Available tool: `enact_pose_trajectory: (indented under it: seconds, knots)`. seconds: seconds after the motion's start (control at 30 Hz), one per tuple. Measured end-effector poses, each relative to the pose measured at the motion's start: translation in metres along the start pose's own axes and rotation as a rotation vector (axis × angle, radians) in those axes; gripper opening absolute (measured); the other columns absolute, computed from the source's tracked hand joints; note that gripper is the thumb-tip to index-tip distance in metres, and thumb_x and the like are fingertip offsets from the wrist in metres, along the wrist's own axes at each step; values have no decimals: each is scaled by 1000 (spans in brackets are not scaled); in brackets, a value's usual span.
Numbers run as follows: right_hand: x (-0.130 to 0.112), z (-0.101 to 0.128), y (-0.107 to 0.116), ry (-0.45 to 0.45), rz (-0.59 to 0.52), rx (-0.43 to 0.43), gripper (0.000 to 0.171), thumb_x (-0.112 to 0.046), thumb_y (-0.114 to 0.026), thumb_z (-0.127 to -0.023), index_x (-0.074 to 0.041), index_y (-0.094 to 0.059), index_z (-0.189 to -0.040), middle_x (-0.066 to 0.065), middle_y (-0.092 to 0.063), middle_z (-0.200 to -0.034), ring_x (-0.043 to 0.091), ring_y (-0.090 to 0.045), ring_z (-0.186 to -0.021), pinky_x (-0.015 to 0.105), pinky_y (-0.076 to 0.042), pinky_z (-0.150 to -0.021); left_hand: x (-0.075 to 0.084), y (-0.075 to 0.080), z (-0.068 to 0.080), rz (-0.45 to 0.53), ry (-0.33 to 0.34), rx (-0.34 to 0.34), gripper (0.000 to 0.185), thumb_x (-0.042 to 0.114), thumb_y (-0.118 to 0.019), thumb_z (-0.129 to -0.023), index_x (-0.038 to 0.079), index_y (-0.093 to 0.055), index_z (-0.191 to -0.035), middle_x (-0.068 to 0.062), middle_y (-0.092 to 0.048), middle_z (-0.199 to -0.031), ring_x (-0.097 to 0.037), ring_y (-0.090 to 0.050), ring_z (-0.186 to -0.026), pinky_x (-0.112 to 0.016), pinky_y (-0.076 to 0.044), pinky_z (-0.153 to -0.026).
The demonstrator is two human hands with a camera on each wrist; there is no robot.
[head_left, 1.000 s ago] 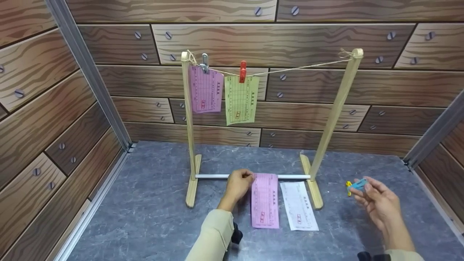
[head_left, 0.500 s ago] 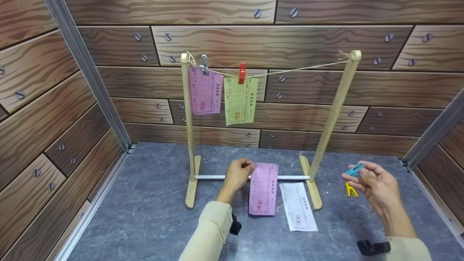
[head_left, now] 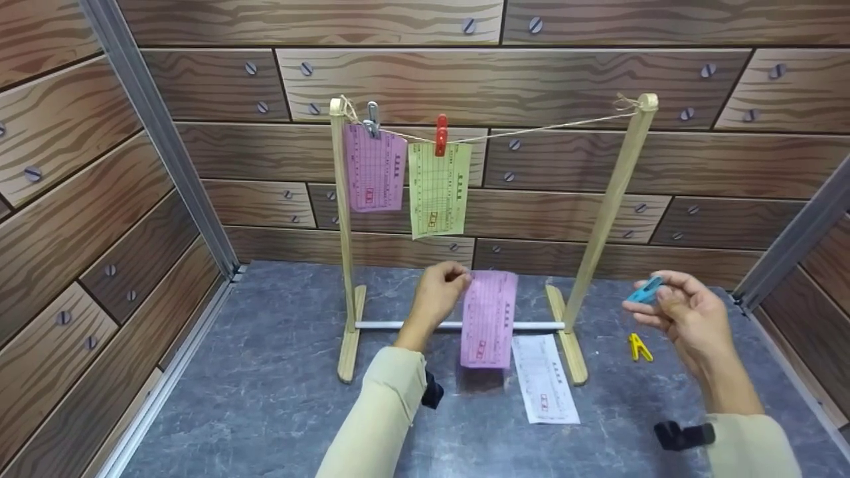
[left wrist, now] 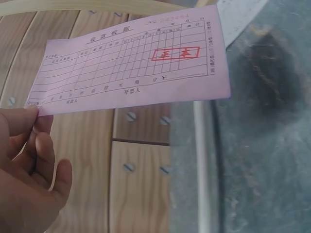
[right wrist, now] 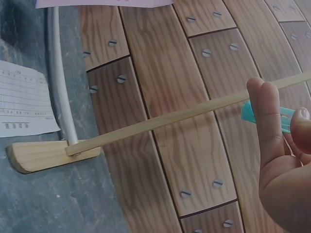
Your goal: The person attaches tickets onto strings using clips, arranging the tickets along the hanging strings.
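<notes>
My left hand pinches a pink receipt slip by its upper left corner, lifted off the table. In the left wrist view the thumb and a finger hold that corner of the slip, which shows printed lines and a red stamp. Off to the right, my right hand holds a blue clothespin between thumb and fingers; the right wrist view shows the clothespin partly hidden behind the fingers. A yellow clothespin lies on the table near this hand. A white receipt slip lies flat between the hands.
A wooden stand with a left post and a right post carries a string. From it hang a pink slip under a metal clip and a yellow-green slip under a red clothespin. A white rod joins the feet.
My left hand has raised the pink slip from the table, up and away from me. My right hand has lifted the blue clothespin, uncovering the yellow one on the table.
</notes>
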State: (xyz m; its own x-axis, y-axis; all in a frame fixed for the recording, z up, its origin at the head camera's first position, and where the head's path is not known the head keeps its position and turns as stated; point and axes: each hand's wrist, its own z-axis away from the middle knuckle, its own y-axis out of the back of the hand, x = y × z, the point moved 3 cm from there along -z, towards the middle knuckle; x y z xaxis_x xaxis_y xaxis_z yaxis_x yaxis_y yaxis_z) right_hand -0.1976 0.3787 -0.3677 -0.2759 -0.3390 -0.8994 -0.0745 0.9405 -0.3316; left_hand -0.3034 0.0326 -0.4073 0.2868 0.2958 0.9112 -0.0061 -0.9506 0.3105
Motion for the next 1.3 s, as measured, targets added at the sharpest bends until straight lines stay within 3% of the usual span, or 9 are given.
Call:
enact_pose_trajectory:
  seconds: [0.3,0.83,1.1,1.3]
  knots:
    - [-13,-11,-14,82,2,-62,18,2,-51,-102,4,-60,-117,19,-70,-105,31,-74,-81,33,-58,-70,30,12,-14,6,-60,41,5,6,-70,-93,4,-75,-92,1,-66,-79,-10,-56,-73,-25,-48,-67]
    - [-46,-41,-54,143,144,-127,14,1,-54,-101,7,-58,-113,18,-71,-102,29,-74,-73,35,-58,-65,80,17,-35,63,-161,44,6,6,-70,-94,2,-75,-95,0,-64,-80,-10,-54,-74,-23,-46,-68]
    - [-57,-53,-74,131,225,-123,16,0,-56,-101,12,-54,-111,18,-71,-100,26,-73,-69,34,-58,-60,98,22,-41,98,-188,65,7,4,-68,-95,2,-74,-96,2,-59,-74,-8,-52,-69,-22,-44,-63]
    - [-66,-61,-89,200,264,-107,18,3,-58,-99,18,-53,-105,17,-73,-95,22,-72,-62,30,-57,-56,108,25,-44,88,-210,84,7,4,-68,-94,1,-75,-96,3,-59,-75,-7,-51,-69,-21,-43,-63]
